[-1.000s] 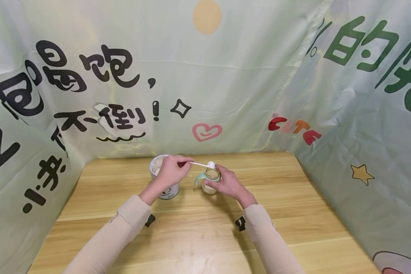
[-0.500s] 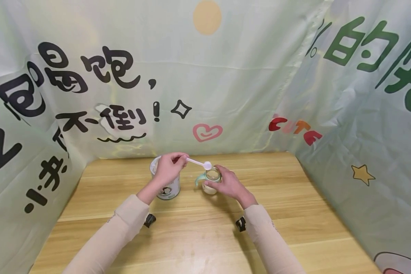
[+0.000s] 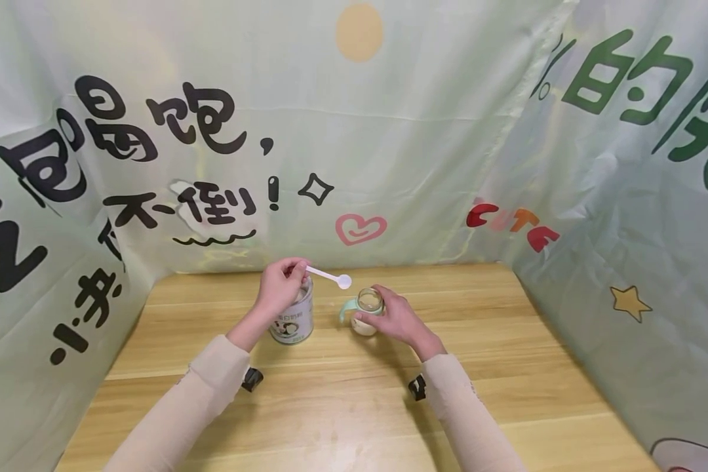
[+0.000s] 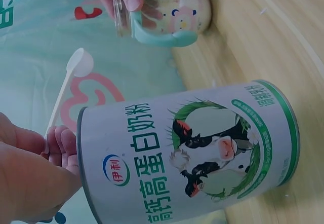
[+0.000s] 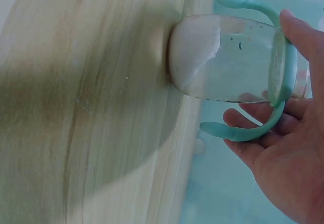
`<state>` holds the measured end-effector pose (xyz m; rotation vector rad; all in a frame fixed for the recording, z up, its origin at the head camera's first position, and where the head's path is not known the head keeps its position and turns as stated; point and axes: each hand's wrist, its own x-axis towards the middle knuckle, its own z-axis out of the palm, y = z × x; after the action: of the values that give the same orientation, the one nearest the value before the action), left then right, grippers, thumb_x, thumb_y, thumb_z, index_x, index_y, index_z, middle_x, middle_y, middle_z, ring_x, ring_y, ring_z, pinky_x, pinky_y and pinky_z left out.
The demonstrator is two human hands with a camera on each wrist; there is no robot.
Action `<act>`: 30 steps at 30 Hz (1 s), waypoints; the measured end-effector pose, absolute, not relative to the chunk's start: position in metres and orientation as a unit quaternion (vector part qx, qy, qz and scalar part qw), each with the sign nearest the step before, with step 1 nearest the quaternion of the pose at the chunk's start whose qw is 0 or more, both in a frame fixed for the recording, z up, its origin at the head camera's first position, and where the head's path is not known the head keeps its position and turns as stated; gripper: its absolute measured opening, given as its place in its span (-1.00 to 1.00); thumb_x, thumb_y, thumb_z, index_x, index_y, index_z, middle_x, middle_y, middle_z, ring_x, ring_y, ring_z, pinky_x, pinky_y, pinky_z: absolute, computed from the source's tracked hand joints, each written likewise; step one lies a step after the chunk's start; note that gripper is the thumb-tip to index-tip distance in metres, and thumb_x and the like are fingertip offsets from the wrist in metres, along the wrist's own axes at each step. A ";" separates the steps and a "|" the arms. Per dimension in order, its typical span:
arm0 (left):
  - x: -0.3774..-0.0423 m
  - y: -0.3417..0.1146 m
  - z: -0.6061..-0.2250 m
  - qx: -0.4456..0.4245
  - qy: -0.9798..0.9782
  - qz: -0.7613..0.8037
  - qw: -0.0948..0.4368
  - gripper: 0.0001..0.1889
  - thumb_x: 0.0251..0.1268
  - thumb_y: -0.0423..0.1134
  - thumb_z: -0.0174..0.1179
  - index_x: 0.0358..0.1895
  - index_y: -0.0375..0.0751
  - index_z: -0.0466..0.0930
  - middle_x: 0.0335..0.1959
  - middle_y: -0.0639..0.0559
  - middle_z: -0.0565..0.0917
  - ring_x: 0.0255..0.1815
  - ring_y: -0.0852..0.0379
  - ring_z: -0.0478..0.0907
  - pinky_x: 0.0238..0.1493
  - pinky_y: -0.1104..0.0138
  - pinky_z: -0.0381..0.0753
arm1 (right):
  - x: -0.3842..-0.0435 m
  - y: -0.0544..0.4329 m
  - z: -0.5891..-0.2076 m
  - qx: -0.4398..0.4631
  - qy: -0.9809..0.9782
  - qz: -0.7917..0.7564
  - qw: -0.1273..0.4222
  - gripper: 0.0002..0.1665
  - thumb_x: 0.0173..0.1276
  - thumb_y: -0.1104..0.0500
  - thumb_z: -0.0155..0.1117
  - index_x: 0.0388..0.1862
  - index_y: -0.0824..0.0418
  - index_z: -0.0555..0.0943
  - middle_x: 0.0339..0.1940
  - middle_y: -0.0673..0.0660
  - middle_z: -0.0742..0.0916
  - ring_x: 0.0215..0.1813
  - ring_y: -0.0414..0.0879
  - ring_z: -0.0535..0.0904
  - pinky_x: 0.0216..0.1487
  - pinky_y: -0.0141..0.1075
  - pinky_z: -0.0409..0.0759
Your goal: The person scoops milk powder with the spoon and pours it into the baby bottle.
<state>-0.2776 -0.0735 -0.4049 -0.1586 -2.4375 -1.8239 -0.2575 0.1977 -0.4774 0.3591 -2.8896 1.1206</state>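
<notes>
My left hand [image 3: 280, 286] pinches the handle end of a white measuring scoop [image 3: 343, 282], above the rim of a milk powder can [image 4: 192, 153] with a cow picture. The scoop's bowl hangs in the air between the can and a clear baby bottle [image 5: 238, 57] and looks empty in the left wrist view. My right hand [image 3: 398, 318] grips the bottle around its neck, by the mint-green double handle [image 5: 243, 133]. White powder [image 5: 195, 49] lies in the bottom of the upright bottle, whose mouth is uncovered.
Both vessels stand on a wooden table [image 3: 330, 406], with small specks of powder on it. Fabric walls [image 3: 419, 131] printed with lettering and drawings enclose the table at the back and sides.
The left hand has drawn the scoop from over the bottle's mouth leftward to above the can. The right hand still holds the bottle in place.
</notes>
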 end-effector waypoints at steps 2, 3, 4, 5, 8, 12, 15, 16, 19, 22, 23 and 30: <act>-0.277 -0.075 -0.405 -0.052 -0.801 -0.595 0.046 -0.72 0.63 -0.29 0.10 0.12 -0.38 0.71 -0.14 -0.29 0.77 -0.24 0.16 0.64 -0.25 0.56 0.63 | -0.257 0.198 -0.477 0.115 -0.926 0.359 0.009 0.02 0.35 -0.23 0.50 0.55 0.35 0.38 0.39 0.35 0.64 0.40 0.23 0.59 0.45 0.11 0.54; -0.277 -0.075 -0.405 -0.051 -0.801 -0.595 0.045 -0.72 0.63 -0.30 0.10 0.13 -0.38 0.71 -0.14 -0.29 0.76 -0.23 0.16 0.63 -0.24 0.56 0.63 | -0.257 0.198 -0.478 0.115 -0.926 0.359 0.009 0.03 0.35 -0.23 0.50 0.55 0.36 0.37 0.40 0.35 0.64 0.41 0.23 0.58 0.45 0.12 0.54; -0.277 -0.076 -0.405 -0.051 -0.802 -0.594 0.045 -0.72 0.63 -0.30 0.09 0.13 -0.38 0.70 -0.14 -0.28 0.76 -0.23 0.16 0.63 -0.24 0.56 0.62 | -0.257 0.198 -0.478 0.116 -0.926 0.359 0.009 0.03 0.35 -0.23 0.50 0.55 0.36 0.37 0.41 0.35 0.63 0.42 0.24 0.58 0.46 0.12 0.53; -0.277 -0.077 -0.405 -0.051 -0.803 -0.593 0.046 -0.72 0.64 -0.29 0.09 0.13 -0.38 0.70 -0.15 -0.28 0.75 -0.23 0.16 0.62 -0.24 0.55 0.62 | -0.257 0.198 -0.478 0.116 -0.926 0.359 0.008 0.04 0.35 -0.23 0.50 0.56 0.37 0.37 0.42 0.36 0.62 0.42 0.24 0.57 0.47 0.12 0.52; -0.277 -0.080 -0.404 -0.051 -0.802 -0.594 0.043 -0.72 0.65 -0.28 0.07 0.13 -0.37 0.69 -0.14 -0.28 0.74 -0.22 0.15 0.60 -0.25 0.54 0.61 | -0.257 0.198 -0.478 0.116 -0.926 0.360 0.009 0.06 0.34 -0.23 0.50 0.56 0.38 0.36 0.45 0.38 0.59 0.46 0.26 0.54 0.50 0.13 0.49; -0.278 -0.085 -0.401 -0.046 -0.799 -0.599 0.043 -0.72 0.67 -0.27 0.06 0.12 -0.36 0.69 -0.12 -0.29 0.72 -0.21 0.11 0.60 -0.27 0.53 0.61 | -0.257 0.199 -0.478 0.115 -0.926 0.360 0.010 0.06 0.35 -0.23 0.49 0.57 0.39 0.34 0.47 0.39 0.57 0.49 0.28 0.51 0.52 0.14 0.47; -0.279 -0.090 -0.400 -0.040 -0.795 -0.604 0.042 -0.71 0.68 -0.26 0.04 0.14 -0.38 0.67 -0.12 -0.29 0.72 -0.20 0.10 0.60 -0.27 0.52 0.62 | -0.257 0.199 -0.478 0.114 -0.926 0.359 0.009 0.07 0.36 -0.24 0.48 0.57 0.40 0.33 0.48 0.40 0.56 0.50 0.29 0.50 0.53 0.15 0.45; -0.279 -0.091 -0.399 -0.038 -0.794 -0.606 0.042 -0.70 0.69 -0.26 0.03 0.14 -0.39 0.66 -0.12 -0.28 0.71 -0.20 0.11 0.60 -0.27 0.52 0.62 | -0.257 0.199 -0.478 0.113 -0.926 0.360 0.009 0.07 0.36 -0.23 0.48 0.57 0.40 0.33 0.48 0.41 0.56 0.50 0.30 0.49 0.53 0.15 0.44; -0.279 -0.095 -0.399 -0.033 -0.792 -0.609 0.041 -0.70 0.70 -0.25 0.00 0.15 -0.40 0.64 -0.13 -0.24 0.70 -0.20 0.13 0.60 -0.28 0.51 0.62 | -0.257 0.199 -0.478 0.111 -0.925 0.362 0.006 0.08 0.35 -0.23 0.49 0.58 0.40 0.32 0.50 0.41 0.54 0.52 0.30 0.47 0.56 0.15 0.41; -0.280 -0.099 -0.399 -0.024 -0.793 -0.607 0.042 -0.69 0.71 -0.25 -0.03 0.16 -0.39 0.62 -0.13 -0.22 0.69 -0.21 0.15 0.59 -0.29 0.50 0.62 | -0.257 0.198 -0.478 0.110 -0.927 0.359 0.004 0.08 0.35 -0.22 0.50 0.59 0.39 0.32 0.51 0.41 0.53 0.52 0.30 0.47 0.56 0.14 0.41; -0.280 -0.100 -0.399 -0.022 -0.794 -0.606 0.042 -0.69 0.72 -0.25 -0.03 0.16 -0.39 0.62 -0.12 -0.21 0.69 -0.20 0.16 0.59 -0.29 0.50 0.63 | -0.257 0.198 -0.478 0.111 -0.927 0.358 0.005 0.08 0.35 -0.22 0.50 0.59 0.39 0.31 0.51 0.41 0.53 0.52 0.30 0.47 0.56 0.14 0.41; -0.282 -0.112 -0.399 -0.005 -0.797 -0.599 0.069 -0.67 0.71 -0.24 -0.01 0.18 -0.43 0.61 -0.06 -0.31 0.72 -0.21 0.18 0.63 -0.25 0.51 0.66 | -0.256 0.198 -0.477 0.111 -0.929 0.354 0.007 0.05 0.36 -0.20 0.49 0.58 0.38 0.33 0.53 0.40 0.52 0.55 0.30 0.44 0.59 0.14 0.38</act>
<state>-0.2824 -0.1116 -0.3990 -0.0138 -2.4001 -1.8042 -0.2561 0.1981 -0.4774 0.3474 -2.9039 1.1079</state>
